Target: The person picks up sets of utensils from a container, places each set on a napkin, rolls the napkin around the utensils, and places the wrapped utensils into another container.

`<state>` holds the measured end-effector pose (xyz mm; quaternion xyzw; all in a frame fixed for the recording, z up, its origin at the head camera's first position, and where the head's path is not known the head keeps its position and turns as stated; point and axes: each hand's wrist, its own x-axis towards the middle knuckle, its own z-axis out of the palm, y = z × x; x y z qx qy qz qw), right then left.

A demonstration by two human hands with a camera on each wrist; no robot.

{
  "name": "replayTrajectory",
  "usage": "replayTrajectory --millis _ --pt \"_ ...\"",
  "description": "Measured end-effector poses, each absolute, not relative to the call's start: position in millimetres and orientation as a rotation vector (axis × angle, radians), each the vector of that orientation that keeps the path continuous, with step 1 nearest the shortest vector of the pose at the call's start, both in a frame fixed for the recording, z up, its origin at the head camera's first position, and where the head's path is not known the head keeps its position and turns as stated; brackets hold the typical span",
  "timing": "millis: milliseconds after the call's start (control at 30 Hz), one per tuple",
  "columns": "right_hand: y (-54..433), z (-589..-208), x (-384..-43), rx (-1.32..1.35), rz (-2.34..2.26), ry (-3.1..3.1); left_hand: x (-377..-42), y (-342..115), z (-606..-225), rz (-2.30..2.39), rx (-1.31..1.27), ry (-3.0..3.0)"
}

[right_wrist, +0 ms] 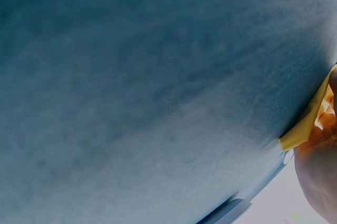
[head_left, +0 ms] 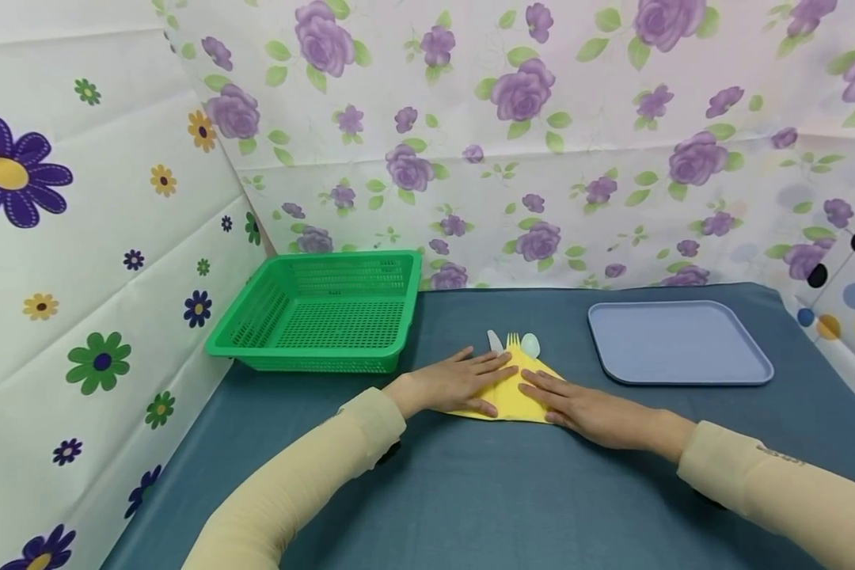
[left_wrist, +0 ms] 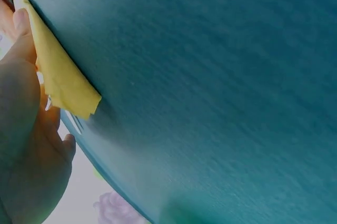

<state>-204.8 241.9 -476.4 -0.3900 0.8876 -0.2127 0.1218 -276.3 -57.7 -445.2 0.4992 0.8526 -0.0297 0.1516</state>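
Note:
A folded yellow napkin lies on the blue-grey tabletop between both hands. Out of its far edge stick the tips of a pale knife, a yellow fork and a pale spoon; the napkin covers their lower parts. My left hand rests on the napkin's left side with fingers extended. On the right side, my right hand lies across the cloth, fingers likewise extended. In the left wrist view, the napkin sits by the left hand's thumb; the right wrist view catches only a corner of napkin.
A green plastic basket with slotted sides stands at the back left. At the back right is a light blue tray. A floral sheet hangs behind the table, and a flowered one borders the left side.

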Motion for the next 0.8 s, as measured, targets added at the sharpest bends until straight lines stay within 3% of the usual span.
replayTrajectory --millis 800 --pt "240.7 -474.7 -203.7 -1.133 -0.627 2.597 -244.8 -59.9 -446.5 0.067 1.585 2.513"
